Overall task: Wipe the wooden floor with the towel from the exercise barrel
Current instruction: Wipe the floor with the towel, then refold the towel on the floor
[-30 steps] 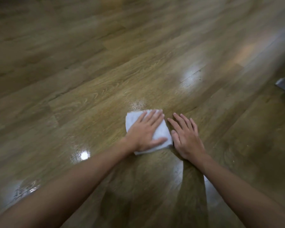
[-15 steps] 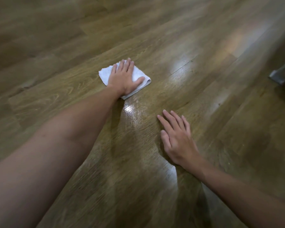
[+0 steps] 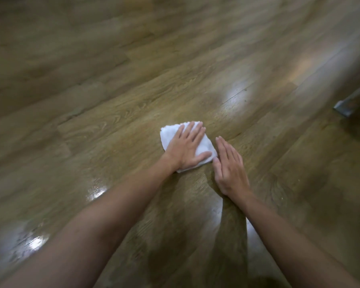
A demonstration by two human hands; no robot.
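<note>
Left hand (image 3: 187, 149) presses flat on towel (image 3: 204, 145); right hand (image 3: 229, 169) flat on floor (image 3: 112, 121) beside it

Left hand (image 3: 186, 149) on towel (image 3: 169, 135); right hand (image 3: 229, 169) beside.

Only off-task thing we can spot: a dull grey metal bar-shaped piece with a lighter squared end (image 3: 350, 102), well off to the right of the right hand's fingers (image 3: 227, 150) and further out, cut off by the frame edge. We can't tell what it belongs to. A few tiny pale specks (image 3: 282, 197) sit right of those fingers, nearer us, too small to identify.
</note>
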